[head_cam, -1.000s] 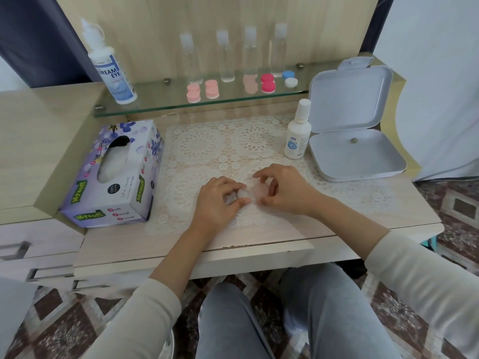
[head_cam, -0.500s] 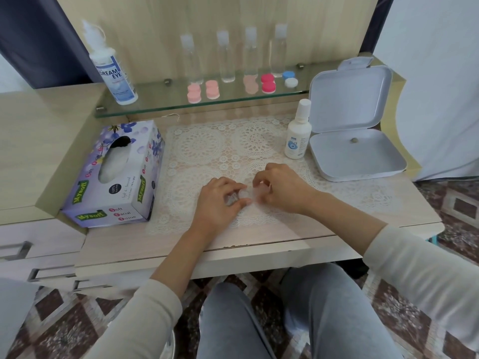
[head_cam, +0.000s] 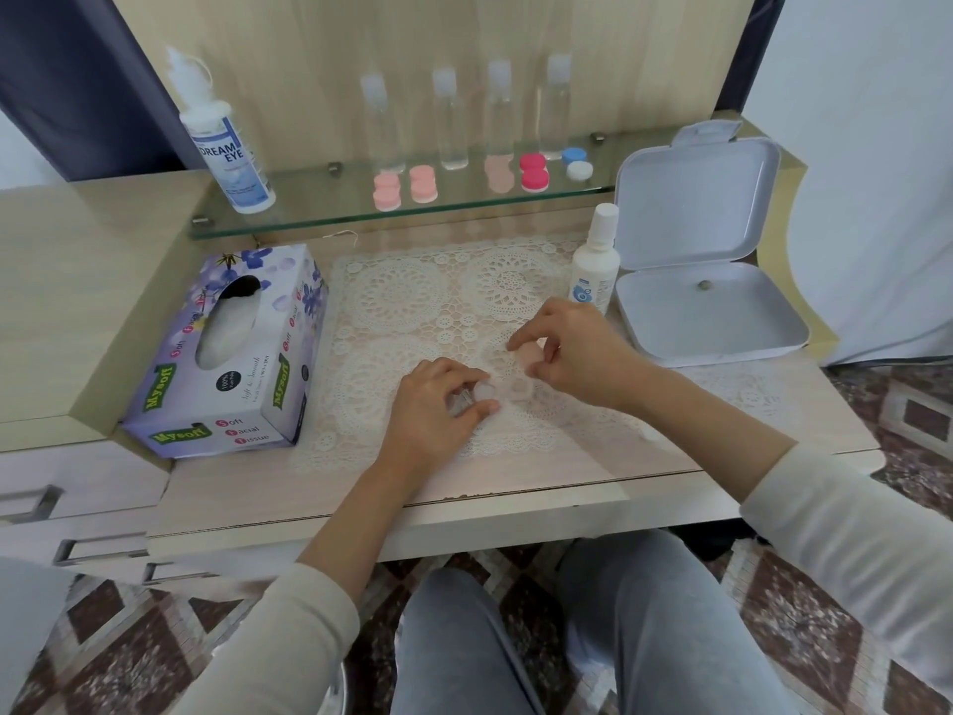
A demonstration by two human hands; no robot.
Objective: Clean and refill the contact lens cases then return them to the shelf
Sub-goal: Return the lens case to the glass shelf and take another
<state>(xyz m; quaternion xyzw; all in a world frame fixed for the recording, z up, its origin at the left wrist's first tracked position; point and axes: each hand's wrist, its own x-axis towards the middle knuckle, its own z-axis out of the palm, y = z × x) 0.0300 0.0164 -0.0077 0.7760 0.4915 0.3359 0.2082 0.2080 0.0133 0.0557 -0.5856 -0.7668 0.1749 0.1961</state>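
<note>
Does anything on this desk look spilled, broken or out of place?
Nothing is spilled or broken. Two small oddities: a loose thread lies on the desk just below the glass shelf, and the open white box holds only one small dark speck; what it is, I cannot tell.

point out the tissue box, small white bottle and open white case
tissue box [head_cam: 229, 387]: head view, top face
small white bottle [head_cam: 593, 276]: head view, body
open white case [head_cam: 722, 322]: head view, bare tray floor

- pale wood desk [head_cam: 773, 420] with metal-handled drawers [head_cam: 103, 482] at left
- glass shelf [head_cam: 319, 196] on wood-panel wall [head_cam: 309, 54]
- brown-and-white patterned tile floor [head_cam: 825, 637]
- dark blue surface [head_cam: 77, 69] upper left, white wall [head_cam: 876, 147] right
</note>
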